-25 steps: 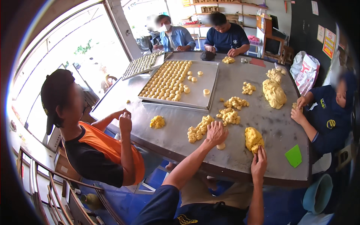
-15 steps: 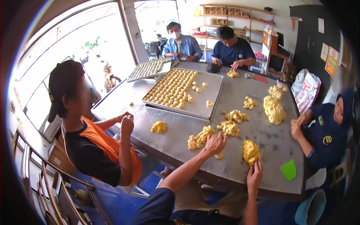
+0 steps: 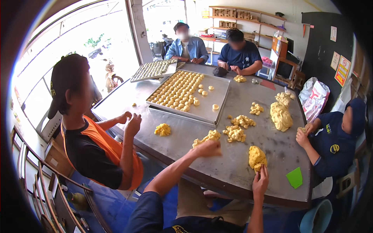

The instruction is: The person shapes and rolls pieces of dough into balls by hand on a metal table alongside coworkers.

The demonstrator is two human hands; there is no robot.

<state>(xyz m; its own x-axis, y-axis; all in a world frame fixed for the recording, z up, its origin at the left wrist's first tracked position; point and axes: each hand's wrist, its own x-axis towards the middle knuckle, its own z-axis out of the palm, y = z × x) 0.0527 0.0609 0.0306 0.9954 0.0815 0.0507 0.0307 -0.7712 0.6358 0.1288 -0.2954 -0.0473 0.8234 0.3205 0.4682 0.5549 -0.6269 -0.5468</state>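
My left hand (image 3: 210,148) hovers over the near side of the table with its fingers curled in, slightly blurred; what it holds, if anything, is hidden. Just behind it lies a cluster of pale dough pieces (image 3: 207,137), partly covered by the hand. My right hand (image 3: 260,181) pinches at the near edge of a crumbly deeper-yellow dough-like mound (image 3: 257,157). More small dough pieces (image 3: 234,133) sit in heaps beyond, and a large smooth dough lump (image 3: 280,116) rests farther right.
A metal tray (image 3: 219,112) with rows of round dough balls stands mid-table; a second filled tray (image 3: 171,70) is behind it. Co-workers surround the metal table (image 3: 186,155), handling small pieces. A yellow heap (image 3: 162,129) lies left, a green scraper (image 3: 294,178) right.
My left hand has lifted and moved left from the round dough piece, its fingers now curled; that piece no longer shows on the table. My right hand stays at the yellow mound.
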